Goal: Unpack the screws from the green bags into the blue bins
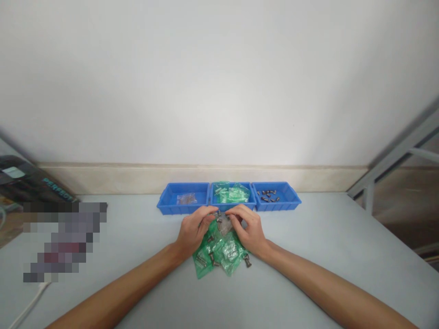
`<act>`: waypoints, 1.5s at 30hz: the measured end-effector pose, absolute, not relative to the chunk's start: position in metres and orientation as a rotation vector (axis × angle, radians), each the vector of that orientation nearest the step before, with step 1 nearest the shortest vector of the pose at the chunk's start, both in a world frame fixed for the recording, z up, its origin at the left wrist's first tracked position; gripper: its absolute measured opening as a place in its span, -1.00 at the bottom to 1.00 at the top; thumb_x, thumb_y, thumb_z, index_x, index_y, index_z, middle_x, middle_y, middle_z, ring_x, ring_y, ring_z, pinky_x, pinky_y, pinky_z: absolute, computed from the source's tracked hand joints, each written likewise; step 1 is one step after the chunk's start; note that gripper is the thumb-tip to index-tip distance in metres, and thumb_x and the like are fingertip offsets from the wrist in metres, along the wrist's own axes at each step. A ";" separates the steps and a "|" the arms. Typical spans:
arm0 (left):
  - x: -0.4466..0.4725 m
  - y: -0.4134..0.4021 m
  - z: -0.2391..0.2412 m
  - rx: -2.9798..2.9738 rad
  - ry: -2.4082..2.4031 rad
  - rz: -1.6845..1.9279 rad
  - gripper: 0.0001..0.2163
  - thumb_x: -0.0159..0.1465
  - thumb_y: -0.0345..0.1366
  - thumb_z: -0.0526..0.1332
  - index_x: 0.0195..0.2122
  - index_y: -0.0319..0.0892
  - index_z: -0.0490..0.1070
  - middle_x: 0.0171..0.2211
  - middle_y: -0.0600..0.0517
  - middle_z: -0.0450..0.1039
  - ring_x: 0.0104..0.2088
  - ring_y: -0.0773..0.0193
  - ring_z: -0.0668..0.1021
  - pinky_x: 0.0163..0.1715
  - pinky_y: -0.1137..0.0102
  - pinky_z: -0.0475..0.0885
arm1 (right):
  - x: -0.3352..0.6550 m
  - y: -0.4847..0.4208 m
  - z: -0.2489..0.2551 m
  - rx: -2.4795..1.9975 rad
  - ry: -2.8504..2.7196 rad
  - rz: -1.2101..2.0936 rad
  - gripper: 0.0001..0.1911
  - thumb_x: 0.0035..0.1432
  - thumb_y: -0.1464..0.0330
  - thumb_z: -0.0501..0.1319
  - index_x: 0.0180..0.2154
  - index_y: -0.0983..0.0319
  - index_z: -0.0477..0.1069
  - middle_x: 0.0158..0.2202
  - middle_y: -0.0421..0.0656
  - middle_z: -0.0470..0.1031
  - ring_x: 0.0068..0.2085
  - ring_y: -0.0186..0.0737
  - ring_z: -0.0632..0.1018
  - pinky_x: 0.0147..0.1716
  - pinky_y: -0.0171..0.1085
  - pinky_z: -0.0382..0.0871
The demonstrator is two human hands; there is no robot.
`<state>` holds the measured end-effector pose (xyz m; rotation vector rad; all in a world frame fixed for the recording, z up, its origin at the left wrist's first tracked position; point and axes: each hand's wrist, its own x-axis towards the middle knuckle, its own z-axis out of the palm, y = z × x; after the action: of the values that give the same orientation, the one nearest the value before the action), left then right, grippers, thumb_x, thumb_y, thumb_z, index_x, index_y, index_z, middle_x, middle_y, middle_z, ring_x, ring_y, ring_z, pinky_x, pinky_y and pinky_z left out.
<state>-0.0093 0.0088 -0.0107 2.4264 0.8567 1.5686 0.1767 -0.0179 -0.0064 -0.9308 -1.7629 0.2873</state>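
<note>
My left hand (194,228) and my right hand (247,227) meet over a pile of small green plastic bags (219,253) with metal screws in them. Both hands pinch one small clear bag (223,223) holding dark screws, just in front of the blue bins. A loose screw (247,261) lies at the pile's right edge. Behind the hands stand three blue bins in a row: the left bin (171,201) holds a clear bag, the middle bin (252,204) holds green bags, the right bin (291,197) holds several loose dark screws.
The grey table (325,246) ends at a white wall. A dark box (30,183) and a blurred patch lie at the left. A white cable (29,306) runs off the front left. A metal frame (394,155) stands at the right.
</note>
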 end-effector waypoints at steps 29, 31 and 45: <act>-0.010 0.008 -0.013 2.430 0.969 1.456 -0.76 0.39 -0.17 0.03 -0.16 -0.16 0.43 -0.43 0.07 0.58 -0.43 0.35 0.61 -0.35 0.51 0.51 | 0.179 -0.021 -0.004 -0.884 -1.838 0.307 -0.80 0.28 0.45 0.08 -0.19 0.21 0.48 -0.38 -0.14 0.50 -0.40 -0.26 0.48 -0.38 -0.27 0.39; -0.010 0.008 -0.013 2.442 0.943 1.468 -0.76 0.40 -0.18 0.03 -0.16 -0.17 0.43 -0.44 0.07 0.57 -0.44 0.35 0.61 -0.37 0.51 0.50 | 0.179 -0.021 -0.005 -0.869 -1.838 0.313 -0.80 0.28 0.46 0.09 -0.18 0.22 0.47 -0.37 -0.14 0.51 -0.38 -0.25 0.49 -0.37 -0.27 0.39; -0.009 0.008 -0.010 2.462 0.857 1.423 -0.77 0.41 -0.21 0.02 -0.16 -0.19 0.41 -0.47 0.07 0.54 -0.52 0.39 0.55 -0.52 0.55 0.41 | 0.178 -0.019 -0.007 -0.821 -1.873 0.286 -0.83 0.27 0.44 0.13 -0.17 0.23 0.49 -0.38 -0.14 0.52 -0.40 -0.27 0.47 -0.40 -0.29 0.38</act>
<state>-0.0092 0.0081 -0.0104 2.4620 0.8574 1.4229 0.1778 -0.0190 -0.0074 -0.8206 -1.8734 0.2857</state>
